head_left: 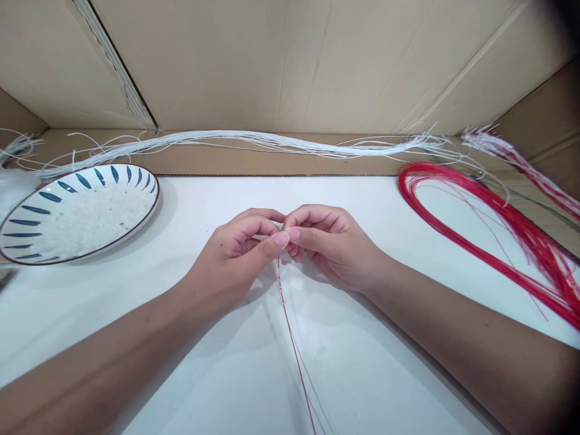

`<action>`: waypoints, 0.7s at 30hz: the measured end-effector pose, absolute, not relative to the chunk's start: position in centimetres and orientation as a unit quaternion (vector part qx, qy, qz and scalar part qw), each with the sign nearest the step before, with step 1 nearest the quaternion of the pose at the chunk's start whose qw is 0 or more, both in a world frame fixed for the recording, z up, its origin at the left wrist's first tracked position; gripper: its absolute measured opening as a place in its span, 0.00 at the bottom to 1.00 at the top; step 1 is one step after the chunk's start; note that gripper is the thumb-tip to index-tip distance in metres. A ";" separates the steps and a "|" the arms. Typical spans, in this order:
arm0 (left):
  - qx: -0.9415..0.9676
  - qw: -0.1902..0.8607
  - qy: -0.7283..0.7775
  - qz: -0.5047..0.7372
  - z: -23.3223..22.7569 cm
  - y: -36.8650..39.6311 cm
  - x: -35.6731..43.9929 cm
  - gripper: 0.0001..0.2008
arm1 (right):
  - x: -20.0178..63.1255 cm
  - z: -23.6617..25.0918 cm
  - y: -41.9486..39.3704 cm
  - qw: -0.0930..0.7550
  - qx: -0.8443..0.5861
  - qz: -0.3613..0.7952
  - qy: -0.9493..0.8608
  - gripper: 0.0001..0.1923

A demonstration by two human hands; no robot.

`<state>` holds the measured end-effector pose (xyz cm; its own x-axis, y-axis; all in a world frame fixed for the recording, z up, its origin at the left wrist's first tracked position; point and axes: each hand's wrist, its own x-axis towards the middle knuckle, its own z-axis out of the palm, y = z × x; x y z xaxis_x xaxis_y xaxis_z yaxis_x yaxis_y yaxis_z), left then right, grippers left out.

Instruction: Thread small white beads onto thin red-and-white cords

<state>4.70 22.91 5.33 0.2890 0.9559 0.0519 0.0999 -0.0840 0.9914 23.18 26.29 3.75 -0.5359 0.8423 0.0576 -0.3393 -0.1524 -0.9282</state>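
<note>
Pinching the red string point(293, 344) near its top with the thumb and finger of my left hand point(240, 251), I judge it to be very light and limp, likely to bend rather than push straight. The small clear beads point(280, 281) on it look hard and slick, apt to slide or roll away, so I'd take hold close to the tip, with fingertips only and little force. The tips of my right hand point(338, 244) come together against my left ones; whether they grip the string too, I cannot tell, since its upper end is hidden there. From just under my left thumb the string drops between my forearms, over the white table point(217, 374), toward me. The plate point(28, 223) lies off to my left, the red bundle point(446, 226) to my right
</note>
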 end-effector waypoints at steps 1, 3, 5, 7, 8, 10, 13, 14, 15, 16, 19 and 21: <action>0.606 0.527 0.428 0.414 5.2 22.9 4.7 0.10 | 23.2 3.8 26.3 0.416 -0.255 0.713 -0.503 0.07; 0.597 0.539 0.424 0.416 5.1 22.9 4.6 0.06 | 23.2 3.8 26.3 0.423 -0.268 0.703 -0.505 0.07; 0.591 0.551 0.418 0.416 5.0 22.9 4.4 0.03 | 23.2 3.8 26.3 0.427 -0.277 0.695 -0.508 0.07; 0.585 0.562 0.413 0.414 5.0 22.8 4.3 0.02 | 23.2 3.8 26.3 0.427 -0.283 0.691 -0.510 0.07; 0.586 0.563 0.412 0.414 5.0 22.8 4.2 0.02 | 23.1 3.7 26.3 0.425 -0.285 0.690 -0.511 0.07; 0.594 0.552 0.415 0.414 5.1 22.9 4.2 0.06 | 23.1 3.7 26.2 0.424 -0.290 0.690 -0.510 0.08; 0.607 0.530 0.426 0.411 5.2 22.9 4.3 0.10 | 23.1 3.7 26.2 0.422 -0.300 0.686 -0.511 0.11; 0.607 0.530 0.429 0.408 5.2 23.0 4.4 0.10 | 23.1 3.7 26.2 0.420 -0.303 0.685 -0.513 0.12; 0.605 0.532 0.431 0.406 5.2 23.0 4.4 0.09 | 23.1 3.7 26.2 0.418 -0.304 0.684 -0.515 0.12; 0.602 0.536 0.433 0.404 5.3 23.0 4.4 0.09 | 23.1 3.7 26.2 0.415 -0.305 0.684 -0.516 0.12; 0.590 0.543 0.439 0.405 5.3 22.9 4.4 0.10 | 23.2 3.7 26.3 0.413 -0.297 0.687 -0.519 0.12; 0.582 0.547 0.439 0.411 5.4 23.0 4.4 0.10 | 23.1 3.7 26.3 0.414 -0.289 0.690 -0.519 0.13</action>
<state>4.38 22.95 5.37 0.2758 0.9612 -0.0017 0.0613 -0.0158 0.9980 23.14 26.33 3.69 -0.4901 0.8711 0.0314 -0.2725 -0.1188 -0.9548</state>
